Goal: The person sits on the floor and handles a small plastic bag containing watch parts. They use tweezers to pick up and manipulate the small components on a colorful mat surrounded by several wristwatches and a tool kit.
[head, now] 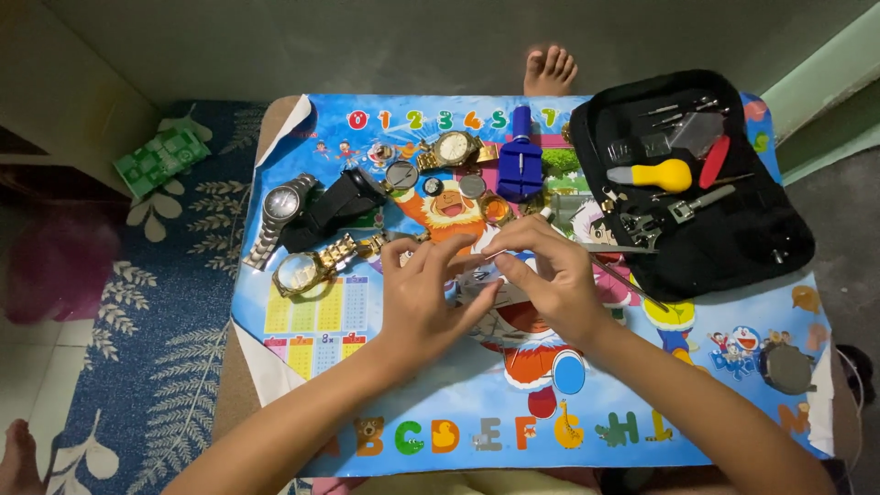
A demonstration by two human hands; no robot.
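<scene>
Nearest the lens, at frame centre, the left hand (423, 295) and right hand (548, 275) pinch together around a small pale part (484, 266), fingertips closed on it above the cartoon mat (458, 403); what it is I cannot tell. A thin metal tool (632, 280) runs out to the right under the right hand. Risk, as I judge it: a slip could flick the part among the gold watch (316, 266), silver watch (278, 215) or black tool case (697, 183) farther up.

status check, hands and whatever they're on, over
Left hand and right hand meet fingertip to fingertip over a small pale part, too hidden to identify. Gold watch lies just left. Black tool case open, right.
</scene>
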